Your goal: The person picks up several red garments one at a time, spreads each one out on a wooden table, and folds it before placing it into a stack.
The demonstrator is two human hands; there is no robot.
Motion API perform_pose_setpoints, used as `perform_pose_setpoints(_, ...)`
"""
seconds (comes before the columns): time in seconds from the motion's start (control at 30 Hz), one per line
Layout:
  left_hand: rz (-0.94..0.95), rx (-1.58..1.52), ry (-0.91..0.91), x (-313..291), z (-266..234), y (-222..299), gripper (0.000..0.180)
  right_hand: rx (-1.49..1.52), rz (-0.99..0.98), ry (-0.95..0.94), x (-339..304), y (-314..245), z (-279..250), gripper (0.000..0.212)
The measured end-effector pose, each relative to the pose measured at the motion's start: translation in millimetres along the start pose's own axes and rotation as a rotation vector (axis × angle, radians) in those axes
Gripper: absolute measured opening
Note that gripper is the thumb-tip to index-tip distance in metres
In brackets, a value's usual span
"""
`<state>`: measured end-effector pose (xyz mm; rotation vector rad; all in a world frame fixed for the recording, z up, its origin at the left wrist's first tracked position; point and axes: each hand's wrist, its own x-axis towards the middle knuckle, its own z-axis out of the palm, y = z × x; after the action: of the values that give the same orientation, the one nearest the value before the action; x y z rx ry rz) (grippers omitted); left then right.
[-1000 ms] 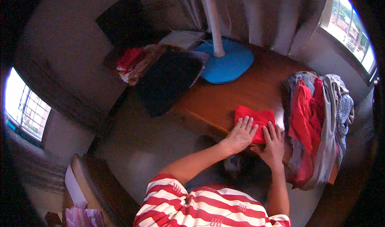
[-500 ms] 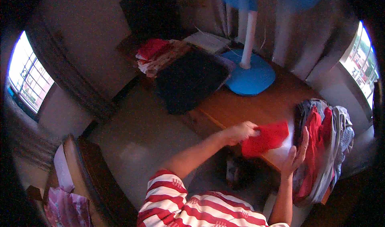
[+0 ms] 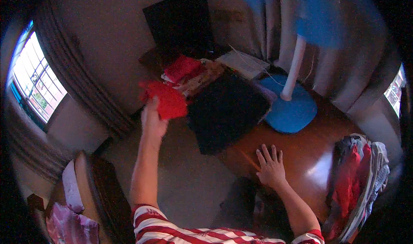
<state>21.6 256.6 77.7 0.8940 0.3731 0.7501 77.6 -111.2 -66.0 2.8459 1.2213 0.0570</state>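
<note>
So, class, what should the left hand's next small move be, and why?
Probably ease the red cloth forward and right, onto the clothes pile, where another red cloth lies: the left hand holds it close by, while the right hand, spread over the table, holds nothing.

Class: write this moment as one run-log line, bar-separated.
left hand: holds red cloth | right hand: fingers spread, at table edge | nearby: dark cloth, blue base, clothes heap

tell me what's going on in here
A person's left hand holds a red cloth close to a stack of clothes and a dark cloth. Their right hand is empty, fingers spread at the near edge of the wooden table. A heap of clothes lies at the right, and a blue base stands farther back.
</note>
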Motion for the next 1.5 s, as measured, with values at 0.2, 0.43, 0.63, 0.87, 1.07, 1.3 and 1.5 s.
perform_pose_setpoints(0.2,0.321,0.611,0.153,159,-14,54,0.04,0.101,0.032,0.051,4,-8,-10,0.061)
perform_pose_setpoints(0.43,0.662,2.267,0.32,227,24,-52,0.054,0.095,0.03,0.065,4,-8,-7,0.062)
perform_pose_setpoints(0.63,0.163,2.18,-0.076,243,40,-108,0.06,0.129,0.034,0.012,1,-4,-7,0.059)
perform_pose_setpoints(0.87,0.711,2.005,0.204,261,59,-132,0.069,0.125,0.063,-0.091,2,-1,-9,0.064)
perform_pose_setpoints(1.07,0.21,2.156,-0.278,214,78,-103,0.078,0.119,0.034,-0.03,2,-1,-12,0.056)
perform_pose_setpoints(1.3,0.883,1.403,-0.414,108,118,-122,0.036,0.082,0.029,0.024,0,-5,-7,0.06)
perform_pose_setpoints(1.5,0.623,0.448,-1.615,-96,137,-88,0.019,0.09,0.02,0.106,-1,-6,15,0.062)
